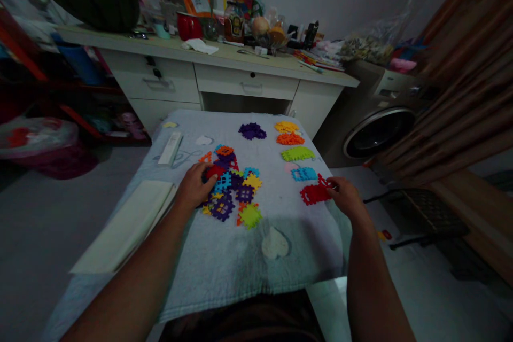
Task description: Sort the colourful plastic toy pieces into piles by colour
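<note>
On the left of the cloth-covered table, my left hand is at a mixed heap of interlocking plastic building pieces. Its thumb and fingers close about a red piece on the heap. My right hand, at the table's right edge, pinches another red interlocking piece by its side, at the red group. Beyond that group, sorted by colour, lie blue pieces, green pieces, orange pieces and yellow pieces. Purple pieces form a separate pile at the far middle.
A long white box and a folded cream-coloured sheet or bag lie along the table's left side. Behind stands a cluttered white desk with drawers. A washing machine is at the right, near a low rack.
</note>
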`<move>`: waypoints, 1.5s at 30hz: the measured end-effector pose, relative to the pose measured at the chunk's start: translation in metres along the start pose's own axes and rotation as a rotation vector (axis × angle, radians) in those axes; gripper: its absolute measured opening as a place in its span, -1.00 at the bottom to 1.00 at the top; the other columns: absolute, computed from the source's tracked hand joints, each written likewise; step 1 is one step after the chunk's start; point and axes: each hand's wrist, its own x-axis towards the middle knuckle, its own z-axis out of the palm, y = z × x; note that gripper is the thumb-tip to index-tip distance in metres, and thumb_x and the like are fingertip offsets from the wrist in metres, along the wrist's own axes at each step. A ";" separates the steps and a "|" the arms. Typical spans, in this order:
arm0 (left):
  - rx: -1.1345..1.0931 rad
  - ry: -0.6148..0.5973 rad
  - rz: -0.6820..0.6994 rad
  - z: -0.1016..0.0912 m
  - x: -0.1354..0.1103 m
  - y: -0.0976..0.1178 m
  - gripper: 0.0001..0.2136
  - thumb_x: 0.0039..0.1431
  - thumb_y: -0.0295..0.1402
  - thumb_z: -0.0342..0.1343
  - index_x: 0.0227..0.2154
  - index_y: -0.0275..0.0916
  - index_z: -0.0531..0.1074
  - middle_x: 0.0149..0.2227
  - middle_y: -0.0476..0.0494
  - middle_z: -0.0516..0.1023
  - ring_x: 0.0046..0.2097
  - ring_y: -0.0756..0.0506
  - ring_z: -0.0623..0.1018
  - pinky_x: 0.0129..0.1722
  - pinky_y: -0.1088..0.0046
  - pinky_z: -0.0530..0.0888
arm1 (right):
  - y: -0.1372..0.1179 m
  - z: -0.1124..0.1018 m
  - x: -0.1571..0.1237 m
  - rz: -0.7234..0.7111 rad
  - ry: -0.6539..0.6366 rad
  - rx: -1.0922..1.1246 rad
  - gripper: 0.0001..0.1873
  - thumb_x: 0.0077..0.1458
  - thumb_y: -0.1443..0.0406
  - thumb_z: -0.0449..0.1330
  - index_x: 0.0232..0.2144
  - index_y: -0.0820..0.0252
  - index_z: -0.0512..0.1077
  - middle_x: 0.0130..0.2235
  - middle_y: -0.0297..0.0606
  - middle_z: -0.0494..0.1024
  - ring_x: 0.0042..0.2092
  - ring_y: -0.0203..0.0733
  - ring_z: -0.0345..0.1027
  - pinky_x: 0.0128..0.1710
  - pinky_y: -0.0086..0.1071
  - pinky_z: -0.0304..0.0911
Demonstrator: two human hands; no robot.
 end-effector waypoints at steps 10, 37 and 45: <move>0.008 0.000 0.007 -0.001 0.000 0.003 -0.59 0.12 -0.10 0.02 -0.06 -0.26 0.41 -0.03 -0.28 0.47 0.03 -0.28 0.47 0.10 0.12 0.40 | 0.021 0.005 -0.015 0.133 -0.048 -0.018 -0.74 -0.02 0.36 0.16 -0.23 0.23 0.52 -0.29 -0.13 0.57 -0.30 -0.12 0.42 -0.27 -0.32 0.25; -0.004 0.022 0.013 0.004 -0.001 -0.005 -0.61 0.15 -0.14 0.02 -0.04 -0.26 0.40 -0.02 -0.27 0.48 0.05 -0.25 0.47 0.09 0.13 0.40 | -0.163 0.103 0.003 -0.300 -0.200 0.380 -0.65 0.02 0.45 0.12 -0.10 0.22 0.42 -0.15 -0.16 0.52 -0.12 -0.14 0.36 -0.03 -0.26 0.26; -0.005 0.025 0.014 0.005 -0.001 -0.007 -0.60 0.14 -0.14 0.03 -0.03 -0.26 0.40 -0.02 -0.26 0.47 0.04 -0.25 0.47 0.09 0.13 0.40 | -0.148 0.113 0.008 -0.130 -0.204 0.828 -0.72 -0.04 0.32 0.15 -0.20 0.16 0.40 -0.36 -0.36 0.43 -0.36 -0.27 0.30 -0.32 -0.38 0.27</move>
